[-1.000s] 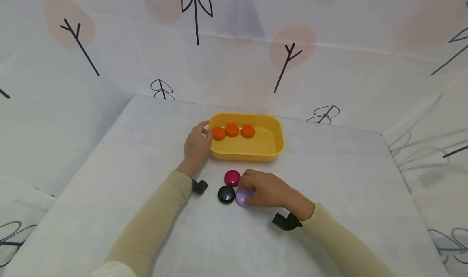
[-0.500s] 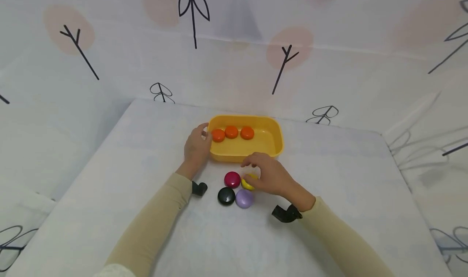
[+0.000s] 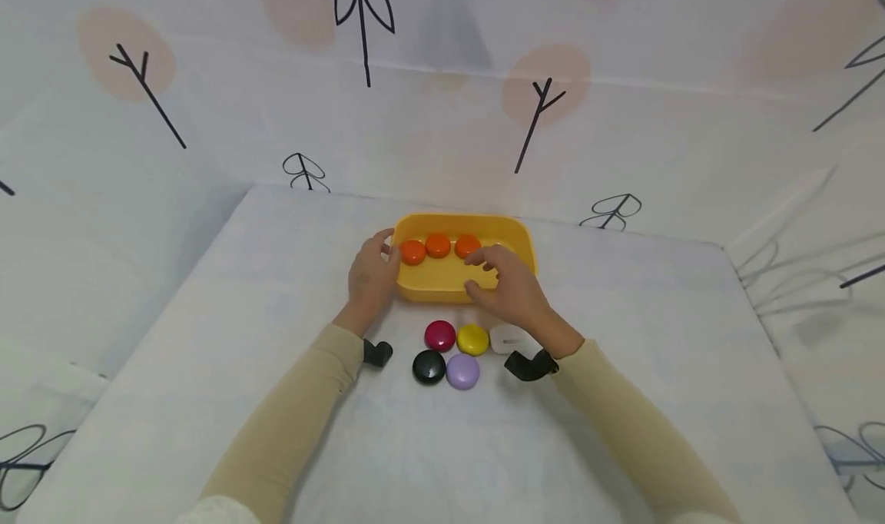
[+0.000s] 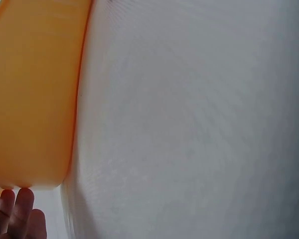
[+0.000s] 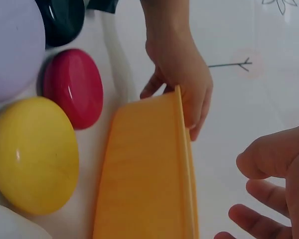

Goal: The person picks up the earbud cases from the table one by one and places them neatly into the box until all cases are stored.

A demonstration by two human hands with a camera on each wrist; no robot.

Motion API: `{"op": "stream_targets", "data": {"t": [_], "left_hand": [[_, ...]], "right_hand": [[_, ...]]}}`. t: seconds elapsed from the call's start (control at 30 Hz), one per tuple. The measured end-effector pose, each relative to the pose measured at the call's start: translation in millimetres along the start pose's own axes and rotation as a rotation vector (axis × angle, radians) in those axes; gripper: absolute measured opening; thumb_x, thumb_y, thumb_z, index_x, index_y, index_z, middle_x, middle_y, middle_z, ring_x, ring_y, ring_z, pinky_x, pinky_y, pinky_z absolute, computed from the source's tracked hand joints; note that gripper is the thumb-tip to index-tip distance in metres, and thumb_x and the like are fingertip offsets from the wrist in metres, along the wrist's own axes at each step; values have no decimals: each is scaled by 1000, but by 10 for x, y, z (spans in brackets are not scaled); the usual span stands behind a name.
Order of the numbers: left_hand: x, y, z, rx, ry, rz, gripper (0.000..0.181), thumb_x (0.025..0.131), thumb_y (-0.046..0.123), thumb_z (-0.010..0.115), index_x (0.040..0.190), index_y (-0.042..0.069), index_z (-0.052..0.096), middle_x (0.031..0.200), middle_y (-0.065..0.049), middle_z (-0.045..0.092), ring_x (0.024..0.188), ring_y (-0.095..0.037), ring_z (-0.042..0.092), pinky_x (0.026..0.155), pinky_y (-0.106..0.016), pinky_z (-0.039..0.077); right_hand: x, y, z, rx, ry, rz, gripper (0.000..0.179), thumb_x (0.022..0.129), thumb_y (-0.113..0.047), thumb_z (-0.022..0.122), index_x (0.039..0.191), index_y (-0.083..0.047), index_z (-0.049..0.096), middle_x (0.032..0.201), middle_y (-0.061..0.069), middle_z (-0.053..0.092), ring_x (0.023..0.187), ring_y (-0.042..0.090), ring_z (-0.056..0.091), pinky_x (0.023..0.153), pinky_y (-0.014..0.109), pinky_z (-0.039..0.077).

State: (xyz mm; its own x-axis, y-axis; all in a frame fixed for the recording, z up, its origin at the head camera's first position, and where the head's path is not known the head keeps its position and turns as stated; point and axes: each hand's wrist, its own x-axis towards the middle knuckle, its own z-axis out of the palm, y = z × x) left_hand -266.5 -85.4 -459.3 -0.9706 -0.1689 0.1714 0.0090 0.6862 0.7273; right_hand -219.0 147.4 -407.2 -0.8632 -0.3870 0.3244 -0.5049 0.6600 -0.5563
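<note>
My left hand (image 3: 373, 278) grips the left end of a yellow plastic tray (image 3: 442, 296), its thumb at the rim; in the left wrist view its fingertips touch the outer wall. Three glossy orange discs (image 3: 438, 245) lie inside, towards the left and back. Above the tray's right half hovers my right hand (image 3: 517, 287), thumb and fingers spread apart, nothing between them. In front of the tray lie domed discs: crimson (image 3: 439, 336), yellow (image 3: 473, 339), black (image 3: 429, 367) and lilac (image 3: 462, 371). A white disc (image 3: 507, 339) is partly hidden beneath my right wrist.
A white cloth covers the table (image 3: 387, 455). Behind it hangs a pale backdrop (image 3: 442, 140) with line-drawn plants. Each wrist wears a black band; the right one (image 3: 531, 366) sits close to the white disc.
My right hand has moved from the lilac disc, up past the yellow one, to above the tray. The yellow and white discs have come into view. My left hand stays on the tray.
</note>
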Motion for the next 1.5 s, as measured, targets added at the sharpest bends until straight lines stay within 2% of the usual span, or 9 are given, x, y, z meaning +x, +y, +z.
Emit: {"op": "stream_targets", "data": {"t": [0.23,0.43,0.7,1.07,1.33,1.5], "left_hand": [[11,0,-12,-10,-8,-6,44,85,36,39,128,25,42,97,2,52,77,-15,48,66,-27,44],[17,-6,-10,4,-15,-10,44,85,36,38,128,24,42,97,2,52,77,-15,48,66,-27,44],[12,3,-10,-6,-26,-30,44,85,36,39,128,25,42,98,2,52,77,-15,48,65,-27,44],[2,15,-12,10,-17,-19,44,86,36,39,128,25,42,97,2,52,75,-15,48,64,-26,45],[-7,32,-3,14,-26,-30,45,86,36,39,129,25,41,97,2,52,75,-14,48,65,-26,46],[0,36,-20,30,-16,-26,44,86,36,39,128,25,42,99,0,52,76,-16,48,66,-28,45]], "right_hand": [[149,79,36,34,5,69,31,77,-27,60,105,-14,54,105,1,54,96,25,51,79,39,45],[276,173,91,10,21,141,33,76,-26,60,106,-13,52,105,1,53,94,23,51,81,35,45],[441,277,162,63,26,236,37,77,-29,61,109,-13,51,111,9,52,98,28,51,82,37,45],[580,436,214,102,18,321,35,78,-30,60,109,-13,55,108,4,54,96,23,50,81,34,44],[625,544,230,83,47,336,31,77,-29,60,103,-13,59,102,0,56,91,18,49,81,33,44],[658,598,286,35,0,334,33,77,-29,61,106,-15,57,105,0,55,94,18,48,83,34,44]]}}
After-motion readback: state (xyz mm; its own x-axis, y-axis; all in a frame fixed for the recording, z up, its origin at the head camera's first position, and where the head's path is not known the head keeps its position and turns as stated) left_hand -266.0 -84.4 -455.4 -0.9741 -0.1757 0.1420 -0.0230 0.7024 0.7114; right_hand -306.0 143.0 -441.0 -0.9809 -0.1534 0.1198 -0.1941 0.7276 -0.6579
